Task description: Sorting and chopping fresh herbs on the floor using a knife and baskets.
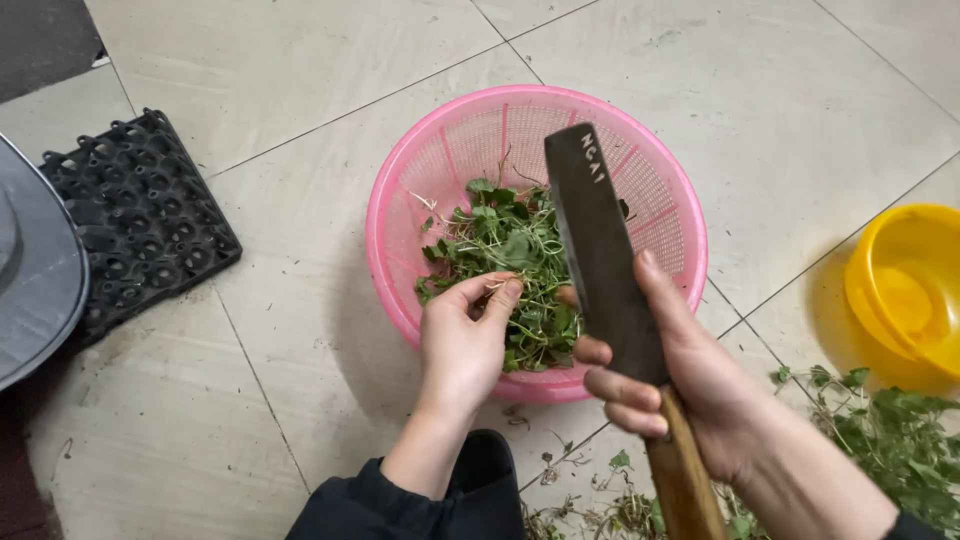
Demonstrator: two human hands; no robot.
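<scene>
A pink plastic strainer basket [420, 170] sits on the tiled floor and holds a heap of leafy green herbs [505, 240] with thin stems. My left hand [462, 345] hovers over the basket's near rim, fingertips pinched together at a thin sprig above the greens. My right hand [680, 370] grips a cleaver [600, 250] by its wooden handle [685, 480]; the dark broad blade points up and away over the basket's right side.
A yellow plastic bowl [900, 290] sits at the right edge. More loose greens [890, 430] and scraps [600, 500] lie on the floor at the lower right. A black plastic grid tray [140, 220] and a grey round lid [35, 270] lie at the left.
</scene>
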